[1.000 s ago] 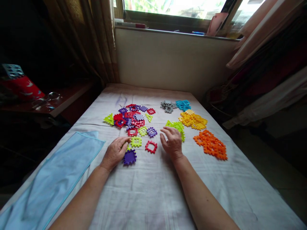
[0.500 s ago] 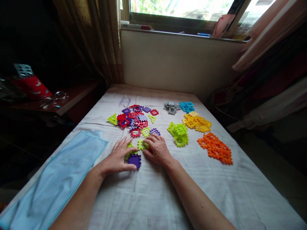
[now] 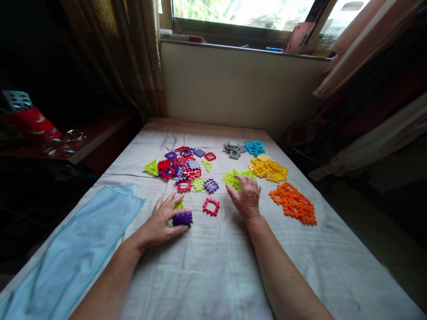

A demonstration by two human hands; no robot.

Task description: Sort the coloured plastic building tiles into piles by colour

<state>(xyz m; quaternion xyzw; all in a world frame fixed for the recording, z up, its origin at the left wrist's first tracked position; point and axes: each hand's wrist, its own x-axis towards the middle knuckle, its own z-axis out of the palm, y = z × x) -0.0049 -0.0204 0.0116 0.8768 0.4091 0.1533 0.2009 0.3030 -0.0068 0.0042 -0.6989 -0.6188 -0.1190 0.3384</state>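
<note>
My left hand [image 3: 160,224] rests at the front of the mixed pile, holding a purple square interlocking piece [image 3: 183,218] between thumb and index finger. The piece is tilted, and bits of green show beside and beneath it. My right hand [image 3: 246,195] is over the green pieces [image 3: 230,178], with a green one apparently between its thumb and curled fingers; part of the grip is hidden. Between the hands lies a red square frame piece [image 3: 211,207]. Beyond them is the mixed pile of red and purple pieces [image 3: 183,165], with some green ones.
Yellow [image 3: 268,170], orange [image 3: 295,203], grey [image 3: 232,149] and blue pieces [image 3: 254,148] lie in separate groups at the right and back. A light-blue cloth [image 3: 83,235] covers the left side of the bed-like surface. Glasses [image 3: 71,137] sit on a dark side table.
My right hand has moved right, from beside the left hand to the green group. A green piece has left the middle, exposing the red frame. The purple piece has tilted in my left hand.
</note>
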